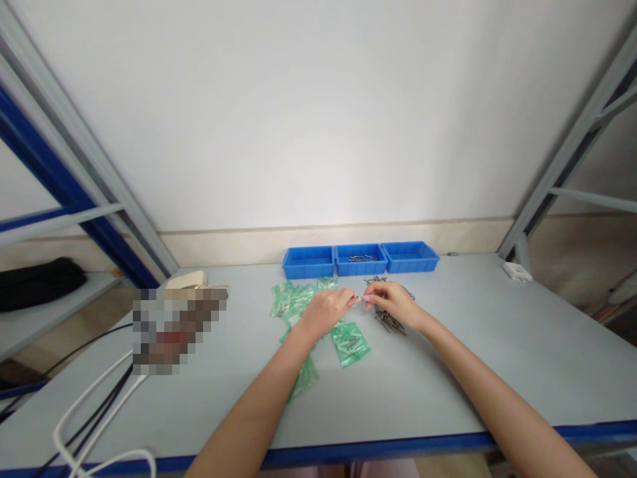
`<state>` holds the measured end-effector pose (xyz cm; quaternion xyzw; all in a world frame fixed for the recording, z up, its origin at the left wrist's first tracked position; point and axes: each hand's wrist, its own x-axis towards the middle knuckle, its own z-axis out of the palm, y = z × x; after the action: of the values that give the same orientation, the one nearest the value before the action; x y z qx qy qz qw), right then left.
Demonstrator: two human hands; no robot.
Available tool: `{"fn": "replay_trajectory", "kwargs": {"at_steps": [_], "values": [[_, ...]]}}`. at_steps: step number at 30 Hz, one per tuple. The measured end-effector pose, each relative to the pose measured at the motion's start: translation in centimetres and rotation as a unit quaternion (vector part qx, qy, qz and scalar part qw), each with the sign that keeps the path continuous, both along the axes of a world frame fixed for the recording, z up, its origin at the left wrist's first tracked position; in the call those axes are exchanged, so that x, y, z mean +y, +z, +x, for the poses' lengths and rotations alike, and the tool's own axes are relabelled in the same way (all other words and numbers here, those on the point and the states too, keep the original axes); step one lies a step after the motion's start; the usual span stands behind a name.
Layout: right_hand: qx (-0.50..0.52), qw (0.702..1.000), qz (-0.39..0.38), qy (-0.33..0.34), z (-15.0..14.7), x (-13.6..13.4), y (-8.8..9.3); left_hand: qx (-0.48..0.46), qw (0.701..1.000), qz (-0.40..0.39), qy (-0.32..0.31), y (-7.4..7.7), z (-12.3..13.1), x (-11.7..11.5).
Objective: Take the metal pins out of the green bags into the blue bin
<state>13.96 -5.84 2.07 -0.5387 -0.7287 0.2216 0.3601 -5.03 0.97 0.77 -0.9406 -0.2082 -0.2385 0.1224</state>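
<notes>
My left hand (328, 309) and my right hand (393, 302) meet over the middle of the table, fingertips almost touching. Both are closed in a pinch around something small and pale that I cannot make out. Under and beside my left hand lie several green plastic bags (293, 297), some with thin metal pieces inside. One such green bag (351, 344) sits apart, nearer the front. A loose pile of thin, dark metal pieces like screws or drill bits (391, 323) is partly hidden beneath my right hand.
Three blue bins stand in a row at the back: a left bin (309, 271), a middle bin (361, 268) with some thin metal pieces, and a right bin (413, 265). White cables (94, 378) and a beige object (186, 281) lie left. A small white block (517, 271) sits far right.
</notes>
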Motion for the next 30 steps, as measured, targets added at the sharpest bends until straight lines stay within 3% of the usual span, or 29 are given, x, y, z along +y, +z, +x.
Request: {"fn": "replay_trajectory", "kwargs": {"at_steps": [4,11,20,30], "values": [[-0.016,1.000,-0.003,-0.015,-0.2,-0.2,0.2,-0.010,1.000,-0.009,-0.012,0.0,-0.1,0.0],[0.045,0.999,0.000,-0.002,0.0,-0.2,0.0,-0.021,1.000,-0.016,0.004,0.0,-0.2,0.0],[-0.024,0.999,-0.001,0.027,-0.4,-0.8,1.0,-0.028,0.997,-0.071,0.021,0.2,-0.2,-0.1],[0.024,0.999,-0.022,0.025,-0.3,-0.4,0.2,-0.012,0.998,-0.066,-0.004,0.2,-0.2,-0.1]]}}
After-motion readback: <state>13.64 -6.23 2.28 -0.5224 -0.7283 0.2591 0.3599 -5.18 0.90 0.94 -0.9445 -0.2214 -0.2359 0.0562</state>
